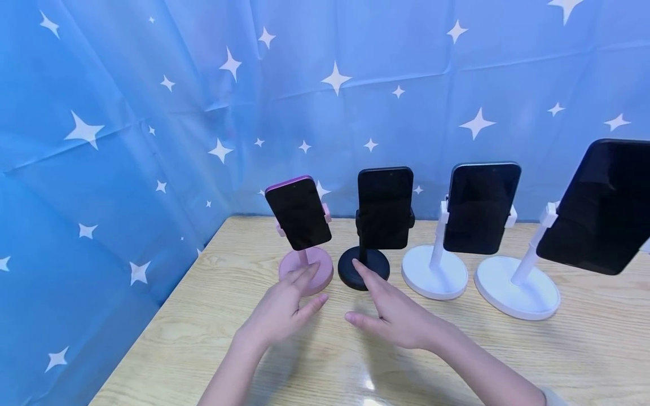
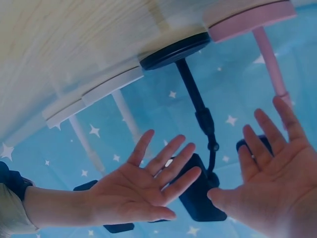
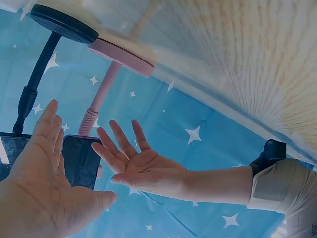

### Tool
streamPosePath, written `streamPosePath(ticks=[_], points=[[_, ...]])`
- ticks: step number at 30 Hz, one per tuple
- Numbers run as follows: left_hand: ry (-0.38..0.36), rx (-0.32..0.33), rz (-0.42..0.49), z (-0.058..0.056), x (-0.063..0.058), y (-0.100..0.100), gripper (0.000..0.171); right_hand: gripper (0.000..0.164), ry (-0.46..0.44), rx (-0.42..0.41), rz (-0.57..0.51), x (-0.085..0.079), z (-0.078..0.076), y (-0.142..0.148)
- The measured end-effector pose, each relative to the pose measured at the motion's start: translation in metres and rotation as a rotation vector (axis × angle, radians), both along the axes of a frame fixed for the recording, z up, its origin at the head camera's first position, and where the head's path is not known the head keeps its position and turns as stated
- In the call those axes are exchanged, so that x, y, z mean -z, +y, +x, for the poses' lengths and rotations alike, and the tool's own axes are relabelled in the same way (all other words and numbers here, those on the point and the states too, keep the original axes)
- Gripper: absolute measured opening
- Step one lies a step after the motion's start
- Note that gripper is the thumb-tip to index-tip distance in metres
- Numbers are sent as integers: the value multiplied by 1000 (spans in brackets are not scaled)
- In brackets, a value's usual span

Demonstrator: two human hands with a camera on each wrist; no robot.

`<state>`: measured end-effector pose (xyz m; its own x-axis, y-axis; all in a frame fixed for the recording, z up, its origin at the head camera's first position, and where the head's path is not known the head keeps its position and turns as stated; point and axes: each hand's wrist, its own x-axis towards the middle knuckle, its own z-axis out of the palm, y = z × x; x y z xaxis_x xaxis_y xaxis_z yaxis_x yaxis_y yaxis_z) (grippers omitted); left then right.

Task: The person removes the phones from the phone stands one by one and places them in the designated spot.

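In the head view my left hand (image 1: 281, 307) hovers over the table in front of a pink phone stand (image 1: 325, 273), its straight fingers overlapping the stand's round base. My right hand (image 1: 393, 316) is held out before a black phone stand (image 1: 378, 262), index fingertip overlapping that base. Both hands are empty, fingers extended and thumbs apart, facing each other. A phone with a pink edge (image 1: 298, 213) sits tilted in the pink stand's clamp. The black stand holds a black phone (image 1: 385, 208) upright. Both wrist views show the open palms, my left (image 2: 282, 183) and my right (image 3: 44, 193).
To the right stand two white phone stands, one (image 1: 435, 273) with a dark-screened phone (image 1: 481, 208), the other (image 1: 518, 287) with a larger dark tablet-like device (image 1: 599, 208). A blue curtain (image 1: 284, 113) with white stars hangs behind and left of the wooden table (image 1: 203, 338).
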<state>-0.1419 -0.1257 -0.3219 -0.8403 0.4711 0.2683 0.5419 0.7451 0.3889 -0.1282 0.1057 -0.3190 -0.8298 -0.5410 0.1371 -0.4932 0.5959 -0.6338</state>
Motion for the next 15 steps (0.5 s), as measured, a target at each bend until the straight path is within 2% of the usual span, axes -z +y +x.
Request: streamPosePath(ticks=[10, 15], points=[[10, -7, 16, 0, -1, -4, 54, 77, -50, -32, -94, -3, -7, -7], [26, -5, 32, 0, 0, -7, 54, 78, -44, -30, -116, -5, -9, -11]])
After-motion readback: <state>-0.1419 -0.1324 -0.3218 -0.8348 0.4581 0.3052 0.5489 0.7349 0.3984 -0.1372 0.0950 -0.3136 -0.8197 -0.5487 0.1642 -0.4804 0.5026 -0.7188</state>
